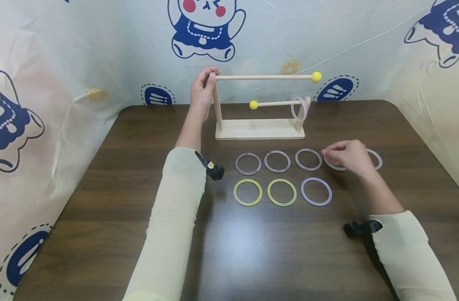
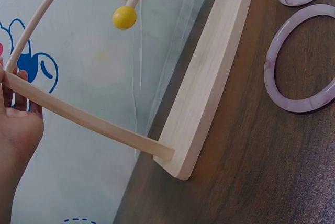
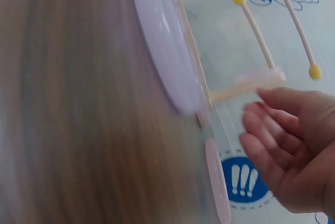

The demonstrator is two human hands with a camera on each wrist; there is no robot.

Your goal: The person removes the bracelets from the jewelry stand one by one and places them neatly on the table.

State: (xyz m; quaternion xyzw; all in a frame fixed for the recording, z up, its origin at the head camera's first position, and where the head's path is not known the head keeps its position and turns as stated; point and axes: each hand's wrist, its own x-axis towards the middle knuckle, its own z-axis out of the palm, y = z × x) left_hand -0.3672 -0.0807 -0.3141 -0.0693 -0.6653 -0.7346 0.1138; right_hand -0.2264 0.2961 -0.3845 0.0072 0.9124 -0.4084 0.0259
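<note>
My left hand [image 1: 201,95] holds the top of the left post of a wooden stand [image 1: 260,130]; its fingers show behind the post [image 2: 86,114] in the left wrist view. The stand has two dowels tipped with yellow balls. A pale purple bangle [image 1: 305,109] hangs on the lower dowel, by the right post. Over the table's right side, my right hand [image 1: 348,156] is above a pale purple bangle [image 1: 336,167] and partly hides it. In the right wrist view its fingers [image 3: 267,135] are loosely bent, with nothing held between them and the thumb.
Several pale purple bangles [image 1: 277,171] lie in a row before the stand, one bangle [image 1: 380,159] at its right end. A nearer row has two yellow-green bangles [image 1: 282,204] and a violet bangle [image 1: 316,203]. A printed curtain [image 1: 112,54] hangs behind the brown table [image 1: 237,259].
</note>
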